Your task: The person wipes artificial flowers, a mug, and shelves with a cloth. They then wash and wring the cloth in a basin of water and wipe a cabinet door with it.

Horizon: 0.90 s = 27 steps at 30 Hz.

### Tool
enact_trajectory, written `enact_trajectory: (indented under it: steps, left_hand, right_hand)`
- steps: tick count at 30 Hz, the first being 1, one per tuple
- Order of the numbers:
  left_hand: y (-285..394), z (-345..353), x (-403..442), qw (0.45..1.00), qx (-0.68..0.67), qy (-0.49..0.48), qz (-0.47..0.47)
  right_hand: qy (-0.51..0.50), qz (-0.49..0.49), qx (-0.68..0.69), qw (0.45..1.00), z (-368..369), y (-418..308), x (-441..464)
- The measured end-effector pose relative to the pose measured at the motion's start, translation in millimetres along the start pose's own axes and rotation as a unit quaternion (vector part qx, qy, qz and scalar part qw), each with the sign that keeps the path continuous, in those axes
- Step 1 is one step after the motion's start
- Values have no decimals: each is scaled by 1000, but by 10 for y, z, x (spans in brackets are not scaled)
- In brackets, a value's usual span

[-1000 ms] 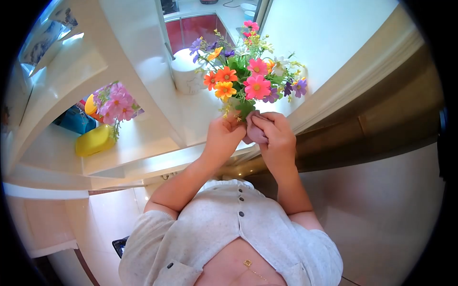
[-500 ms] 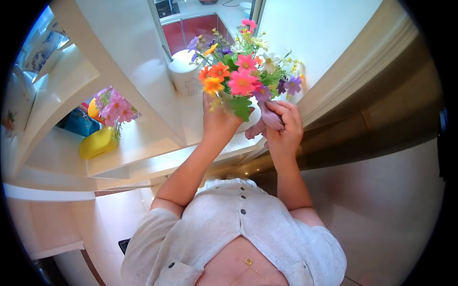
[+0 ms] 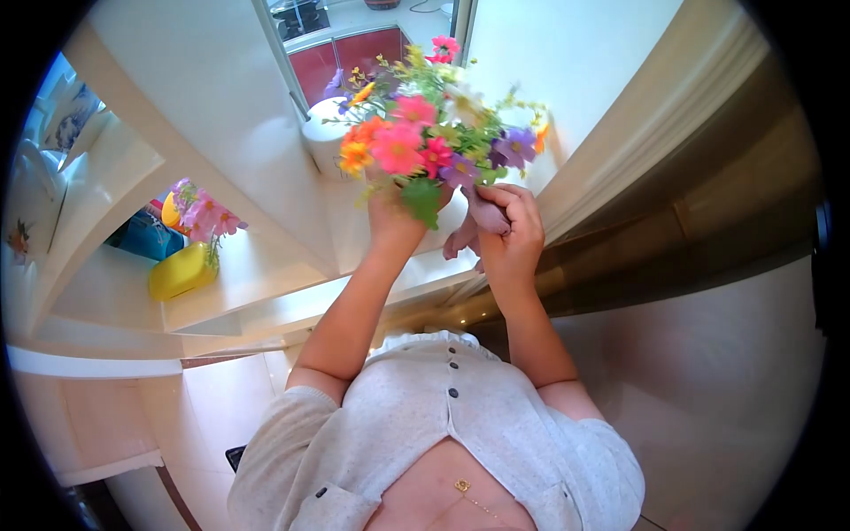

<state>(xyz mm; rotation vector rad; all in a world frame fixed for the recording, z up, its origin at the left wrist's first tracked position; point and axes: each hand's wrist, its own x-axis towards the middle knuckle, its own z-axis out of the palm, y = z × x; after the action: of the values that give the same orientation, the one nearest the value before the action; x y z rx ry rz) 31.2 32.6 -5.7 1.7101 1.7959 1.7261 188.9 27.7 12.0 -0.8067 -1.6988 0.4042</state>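
Your bouquet [image 3: 434, 156] points up over the shelf [image 3: 343, 221], roughly upright lengthwise, seemingly in a white vase [image 3: 453, 217] — your right hand [image 3: 515, 232] pinches mauve cloth [image 3: 487, 216]; your left hand [image 3: 397, 218] — fingers hidden, can't tell their grip.

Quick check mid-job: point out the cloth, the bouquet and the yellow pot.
Cloth [image 3: 488, 215]: head view, on its bunched upper part.
Bouquet [image 3: 436, 157]: head view, on a deep-pink bloom near its middle.
Yellow pot [image 3: 182, 273]: head view, on its side.
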Motion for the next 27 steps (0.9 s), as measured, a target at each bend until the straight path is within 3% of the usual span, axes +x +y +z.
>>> enact_trajectory:
  steps: [2, 3, 6, 8, 10, 11, 14, 15, 17, 18, 20, 22, 24, 26, 27]
  left_hand:
    - [135, -64, 25, 999, -16, 15, -23]
    - [199, -125, -4, 998, -56, 3, -22]
    - [275, -132, -13, 995, -89, 29, 30]
    - [225, -156, -94, 992, -119, -22, -31]
    - [263, -220, -98, 998, -54, -40, 20]
    - [296, -238, -100, 998, -19, -53, 5]
    - [-88, -198, -387, 990, -17, -134, -39]
    - [-386, -82, -578, 970, -189, -107, -110]
    - [-454, -230, -782, 987, -68, -143, 0]
    - [-377, -370, -844, 940, 226, -184, 176]
    - [-320, -405, -908, 947, 207, -191, 156]
    - [-276, -327, -828, 964, 149, -192, 109]
    - [-286, -312, -777, 968, 128, -193, 94]
    - [-287, -336, -761, 969, 121, -196, 88]
    - [-293, -373, -761, 970, 117, -198, 85]
  right_hand:
    - [8, 17, 13, 1000, 38, 12, -33]
    - [2, 178, 159, 971, 81, -12, -61]
    - [-35, 310, 352, 883, 169, -31, -64]
    - [-28, 265, 394, 880, 347, -39, -141]
    - [-22, 222, 425, 877, 455, 1, -219]
    - [-34, 266, 408, 873, 437, 28, -235]
    - [-136, 198, 664, 708, 421, 534, -332]
    - [-107, 144, 408, 895, 444, 554, -330]
    - [-40, 243, 573, 782, 534, 678, -251]
    - [7, 283, 643, 712, 579, 741, -212]
    - [-7, 173, 409, 896, 550, 691, -85]
    - [-14, 49, 136, 989, 519, 594, 26]
    - [-19, -72, -152, 986, 492, 507, 61]
    - [-117, -12, -93, 989, 432, 455, -11]
    - [-150, -96, -175, 968, 453, 577, 22]
